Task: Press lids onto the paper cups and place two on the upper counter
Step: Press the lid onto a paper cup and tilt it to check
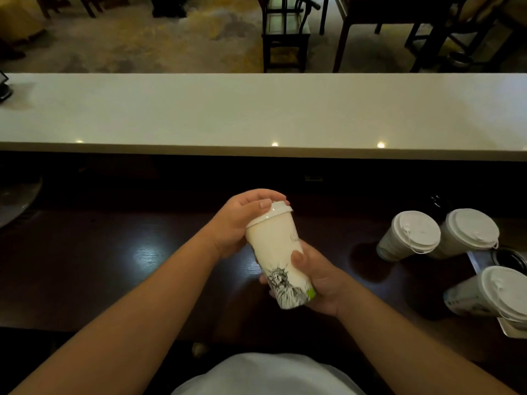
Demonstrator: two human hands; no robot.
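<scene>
The paper cup [275, 253], cream with a Statue of Liberty drawing near its base, is held up in the air between both hands, above the dark lower tabletop [114, 266] and well short of the pale upper counter [256, 109]. It is tilted, its top leaning away from the person and its base towards them.

From the left: the left hand [238, 223] is cupped over the top, its fingers [262, 195] curled across the white lid [271, 213] and the thumb lying along the rim. That looks to me like the hold for pushing the lid down until it seats all the way round. The lid sits on the cup, though I cannot tell whether it is fully snapped on.

The right hand [319, 280] grips the lower part of the cup, thumb on the near side and fingers wrapped behind, most likely bracing it against the push from above.

Further right, three lidded cups [410, 233] stand on the lower tabletop, the two farther ones touching and the third nearer, at the frame edge. I judge these to be finished and parked out of the way.

That makes four cups and four lids. None stands on the upper counter, so both placements are still to do.
</scene>
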